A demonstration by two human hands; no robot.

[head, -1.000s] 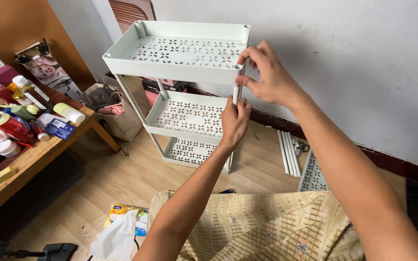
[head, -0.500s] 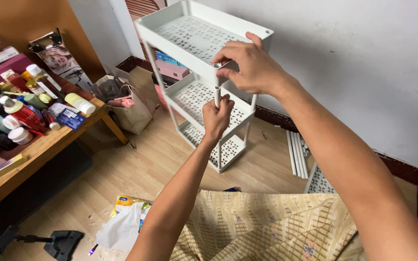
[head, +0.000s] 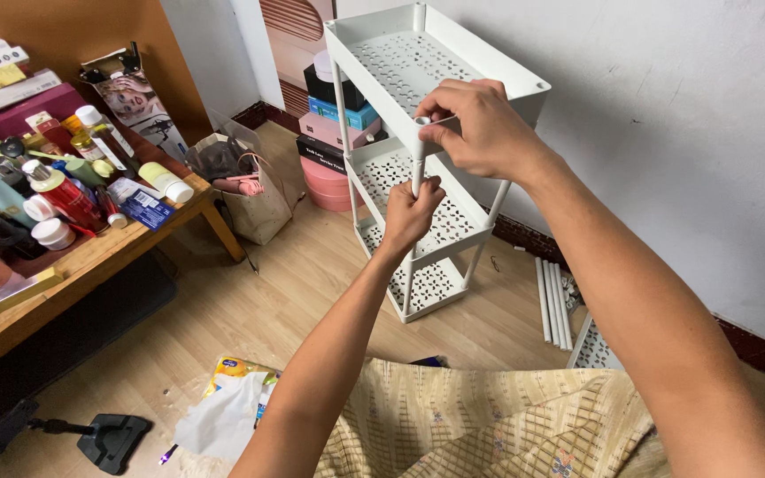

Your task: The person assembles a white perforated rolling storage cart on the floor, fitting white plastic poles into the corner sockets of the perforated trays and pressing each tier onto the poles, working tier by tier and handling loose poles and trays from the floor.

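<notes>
A white three-tier shelf rack (head: pixel 480 75) with perforated trays stands on the wood floor against the wall. My left hand (head: pixel 411 214) is wrapped around the rack's near corner post (head: pixel 417 168), between the top and middle trays. My right hand (head: pixel 478 128) pinches the top end of that same post at the near corner of the top tray. The middle tray (head: pixel 453 217) and bottom tray (head: pixel 431 288) show below my hands.
A wooden table (head: pixel 73 265) at left is crowded with bottles, jars and boxes. A bag (head: pixel 254 199) and stacked boxes (head: pixel 334 133) sit beside the rack. Spare white tubes (head: pixel 552 301) and another tray piece lie at right. A patterned cloth (head: pixel 480 425) covers my lap; wrappers lie on the floor.
My view has swung so the rack sits more centred and closer. Both hands have stayed on the near corner post, the right hand now closed over its top end.
</notes>
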